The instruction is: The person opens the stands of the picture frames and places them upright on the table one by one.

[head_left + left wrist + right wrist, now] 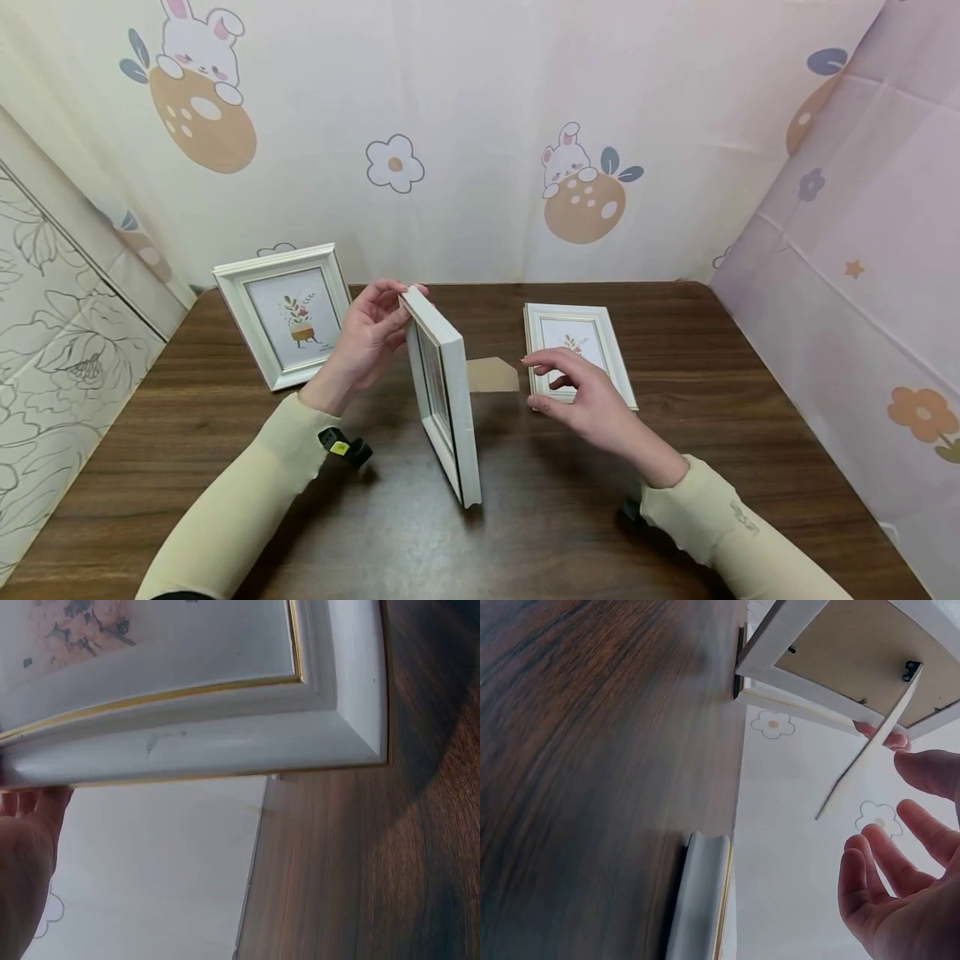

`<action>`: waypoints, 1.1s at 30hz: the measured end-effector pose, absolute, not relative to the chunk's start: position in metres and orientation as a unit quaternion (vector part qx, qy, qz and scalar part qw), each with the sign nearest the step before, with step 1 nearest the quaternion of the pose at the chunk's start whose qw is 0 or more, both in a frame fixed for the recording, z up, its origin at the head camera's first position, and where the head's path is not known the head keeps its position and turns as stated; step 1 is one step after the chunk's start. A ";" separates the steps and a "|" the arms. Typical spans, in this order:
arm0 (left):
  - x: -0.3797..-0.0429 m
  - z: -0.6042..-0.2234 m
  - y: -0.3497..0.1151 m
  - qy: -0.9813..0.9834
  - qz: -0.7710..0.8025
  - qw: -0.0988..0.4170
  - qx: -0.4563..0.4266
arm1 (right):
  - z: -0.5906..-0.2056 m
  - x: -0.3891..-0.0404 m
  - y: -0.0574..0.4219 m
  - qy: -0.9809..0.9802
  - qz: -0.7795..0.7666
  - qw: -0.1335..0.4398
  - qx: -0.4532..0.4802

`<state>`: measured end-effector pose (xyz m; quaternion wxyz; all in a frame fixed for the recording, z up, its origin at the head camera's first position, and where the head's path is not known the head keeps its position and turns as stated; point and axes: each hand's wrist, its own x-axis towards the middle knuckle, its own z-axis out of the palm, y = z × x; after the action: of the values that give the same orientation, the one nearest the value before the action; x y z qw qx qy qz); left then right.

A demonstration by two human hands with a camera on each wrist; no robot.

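Observation:
My left hand (371,329) grips the upper edge of a white picture frame (465,417), thumb on its front side. The frame is upright and seen nearly edge-on, its lower corner close over the table. Its front, with gold inner trim and a pinkish floral picture, fills the left wrist view (225,739). From its brown back a stand leg (874,742) swings out on a black hinge; in the head view this leg (493,375) points right. Fingers spread and slightly bent, my right hand (588,396) is just right of the leg, holding nothing.
A second white frame (251,329) with a potted-plant picture stands tilted back at the left, near my left hand. Another white frame (617,367) lies face up under my right hand. The dark wooden table (675,333) meets a printed curtain (465,217) behind.

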<state>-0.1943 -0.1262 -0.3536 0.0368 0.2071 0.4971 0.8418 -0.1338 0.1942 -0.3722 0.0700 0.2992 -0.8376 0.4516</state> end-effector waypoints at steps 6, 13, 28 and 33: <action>-0.193 -0.353 -0.128 0.514 0.840 0.020 0.173 | -0.376 -0.135 0.201 -0.839 0.457 0.058 0.288; -0.191 -0.350 -0.128 0.521 0.842 -0.001 0.143 | -0.377 -0.135 0.211 -0.845 0.450 0.060 0.281; -0.192 -0.344 -0.128 0.564 0.819 -0.059 0.092 | -0.375 -0.136 0.237 -0.873 0.423 0.063 0.234; -0.194 -0.344 -0.126 0.574 0.812 -0.075 0.076 | -0.377 -0.136 0.241 -0.875 0.419 0.060 0.235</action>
<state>-0.1936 -0.1255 -0.3436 -0.0755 0.0758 0.5742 0.8117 -0.1362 0.2406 -0.3767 0.0603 0.2348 -0.8749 0.4193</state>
